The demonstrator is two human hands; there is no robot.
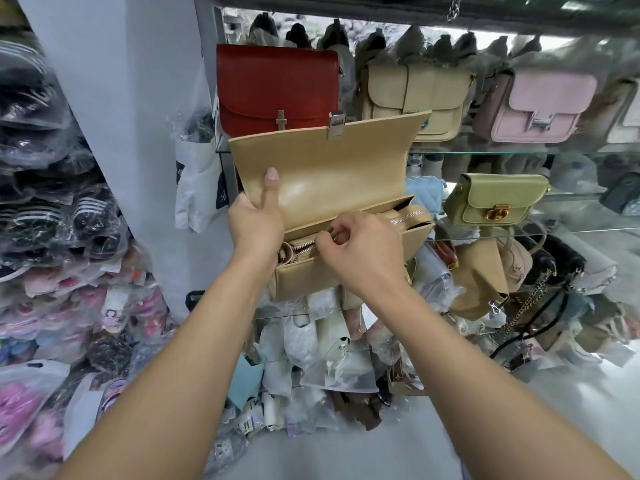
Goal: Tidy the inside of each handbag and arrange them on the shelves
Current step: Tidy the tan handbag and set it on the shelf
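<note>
1. Left hand is gripping the tan handbag's raised flap; right hand is pinching its zipper.
2. Red bag is standing behind, at the glass shelf's left end.
3. Wrapped goods are crowding underneath.

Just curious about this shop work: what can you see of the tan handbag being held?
The tan handbag is boxy, smooth and leather-looking, held before the glass shelves with its flap lifted upright, a silver clasp at the flap's edge. A silver zip runs along its middle compartment. The left hand grips the flap's left edge, thumb inside; the right hand pinches the zip.
</note>
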